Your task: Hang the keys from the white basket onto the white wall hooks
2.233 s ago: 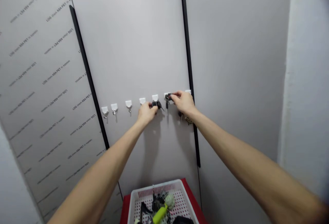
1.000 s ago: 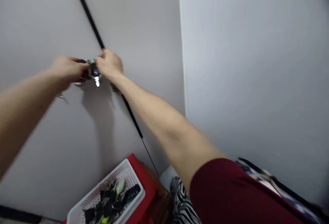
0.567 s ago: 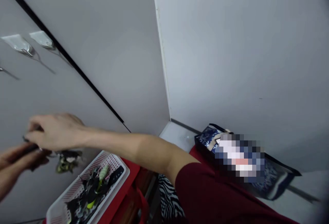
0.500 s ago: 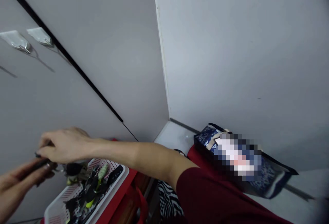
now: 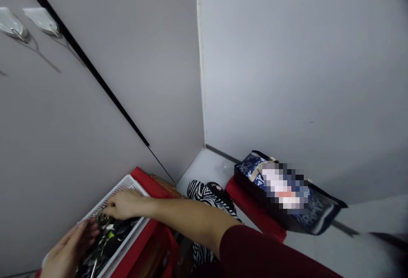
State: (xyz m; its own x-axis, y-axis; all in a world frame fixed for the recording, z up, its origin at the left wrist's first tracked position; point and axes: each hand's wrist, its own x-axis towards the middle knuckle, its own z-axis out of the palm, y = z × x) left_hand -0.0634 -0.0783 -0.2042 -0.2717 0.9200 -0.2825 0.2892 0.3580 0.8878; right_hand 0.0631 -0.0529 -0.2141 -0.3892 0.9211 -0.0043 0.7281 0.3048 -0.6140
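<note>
A white plastic basket (image 5: 129, 179) at the lower left holds a jumble of small dark items (image 5: 111, 244), some with shiny metal parts and one bright yellow-green piece (image 5: 110, 234). My right hand (image 5: 124, 204) reaches down into it from the right. Its fingers are closed at a small metallic thing among the pile that I cannot make out. Over the basket's left side is my left hand (image 5: 68, 246), fingers stretched and slightly blurred, with nothing visible in it. The basket's near left part is hidden behind that hand.
Red fabric (image 5: 145, 237) lies under and beside the basket. Zebra-striped cloth (image 5: 204, 193) is further right. A blue patterned bag (image 5: 318, 210) rests on the floor against the wall. Pale panels with a black gap (image 5: 105, 86) and white hooks (image 5: 41, 21) rise behind.
Both hands have come down and right to the basket. The dark item with a metal ring that was between them is no longer seen there. The camera view has shifted slightly.
</note>
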